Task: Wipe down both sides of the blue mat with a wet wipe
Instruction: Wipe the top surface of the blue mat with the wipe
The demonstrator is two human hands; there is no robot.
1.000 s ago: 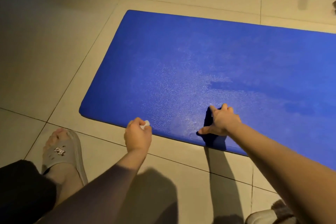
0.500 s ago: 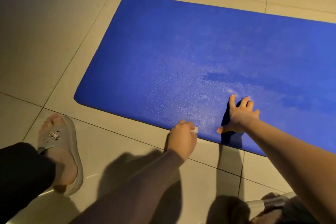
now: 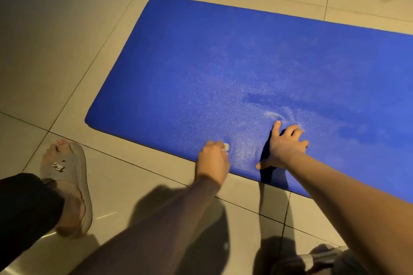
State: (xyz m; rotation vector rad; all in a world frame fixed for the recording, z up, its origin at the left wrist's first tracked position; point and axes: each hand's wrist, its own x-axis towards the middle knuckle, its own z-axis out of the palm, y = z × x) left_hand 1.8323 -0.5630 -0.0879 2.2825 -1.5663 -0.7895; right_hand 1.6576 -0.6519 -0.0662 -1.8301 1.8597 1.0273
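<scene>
Left foot in grey slide sandal [image 3: 73, 176] nearest, on tiled floor [image 3: 55, 51]. Left hand [image 3: 213, 161] at near edge of blue mat [image 3: 223, 62], fingers curled, pinching small white wet wipe [image 3: 226, 147] against mat surface. Right hand [image 3: 287, 148] just beside it, fingers spread, pressing flat on mat, small wrinkles at fingertips. Mat lies flat on floor, stretching away rightward, pale sheen around hands

The blue mat [image 3: 201, 62] runs off the right edge, its other end unseen. The wet wipe [image 3: 226, 147] is mostly buried in the left hand [image 3: 212, 161]; only a white scrap shows. At near right, what may be a slipper [image 3: 321, 259] is shadowed and cut off.
</scene>
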